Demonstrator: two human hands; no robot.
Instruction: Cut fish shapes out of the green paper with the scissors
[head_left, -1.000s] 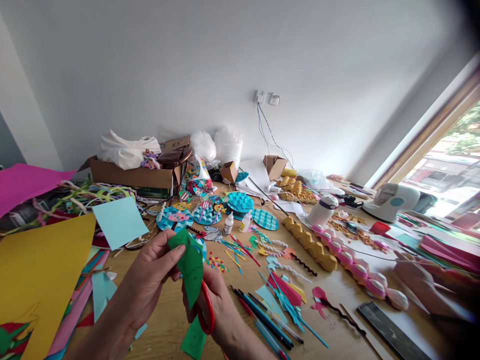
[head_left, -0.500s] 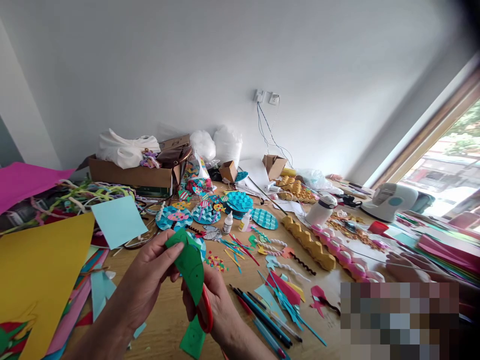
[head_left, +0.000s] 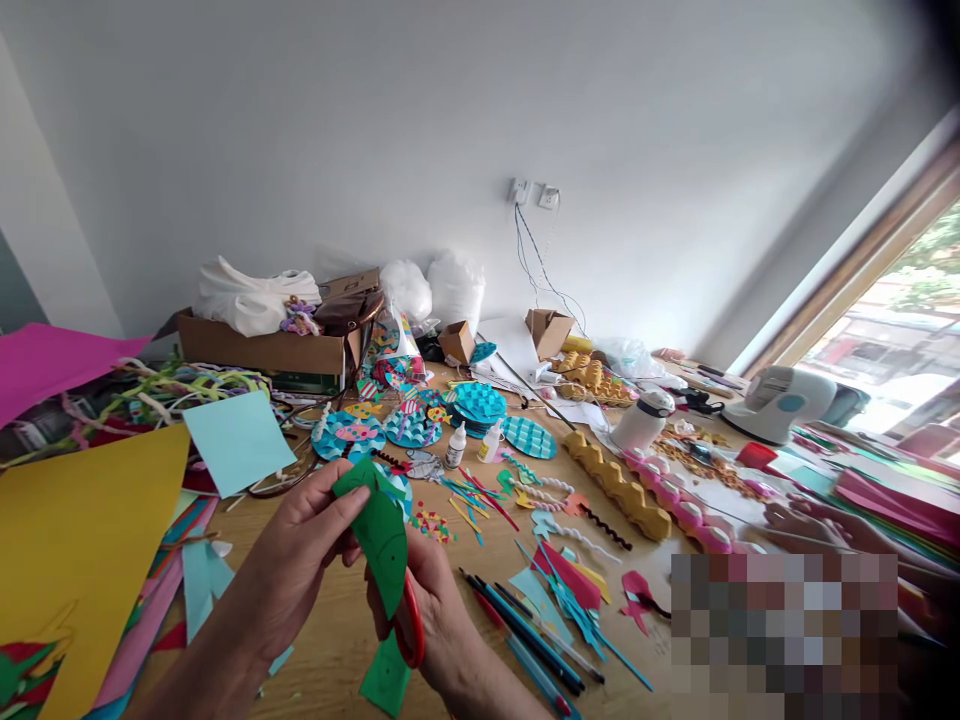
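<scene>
My left hand (head_left: 300,550) pinches the upper end of a green paper piece (head_left: 384,545) that has pencil lines drawn on it. Fingers of my right hand (head_left: 439,605) are wrapped round red-handled scissors (head_left: 412,622), close against the paper's lower edge. The scissor blades are hidden behind the paper and my hands. Below my right hand lies another green paper scrap (head_left: 385,680) on the wooden table (head_left: 315,665). Several pens and pencils (head_left: 525,640) lie just right of my right hand.
Blue paper plates (head_left: 480,402), two glue bottles (head_left: 455,446) and cut paper strips lie ahead. Yellow paper (head_left: 97,540) and a light blue sheet (head_left: 238,443) are on the left. Egg-carton strips (head_left: 619,487) run rightward, near another person's hands (head_left: 814,525) at far right.
My hands, the scissors and the green paper have hardly moved. At far right, the other person's hands have shifted slightly.
</scene>
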